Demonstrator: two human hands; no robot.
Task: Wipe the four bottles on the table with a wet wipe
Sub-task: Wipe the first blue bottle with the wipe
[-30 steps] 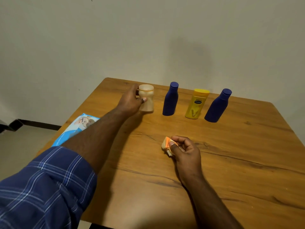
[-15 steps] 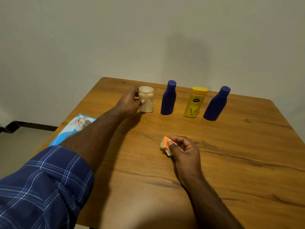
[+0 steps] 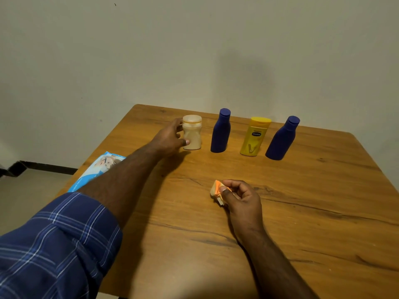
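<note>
Your left hand (image 3: 170,138) reaches across the desk (image 3: 302,201) and grips the cream-coloured bottle (image 3: 192,132), thumb and fingers curled round its sides; the bottle stands upright at the left end of the row. Your right hand (image 3: 241,197) rests on the desk nearer you, pinching a folded orange wet wipe (image 3: 217,192). To the right of the held bottle stand a blue bottle (image 3: 220,131), a yellow Vaseline bottle (image 3: 254,137) and a second blue bottle (image 3: 281,139), each apart. A blue wipes pack (image 3: 95,169) lies at the desk's left edge, partly under your forearm.
</note>
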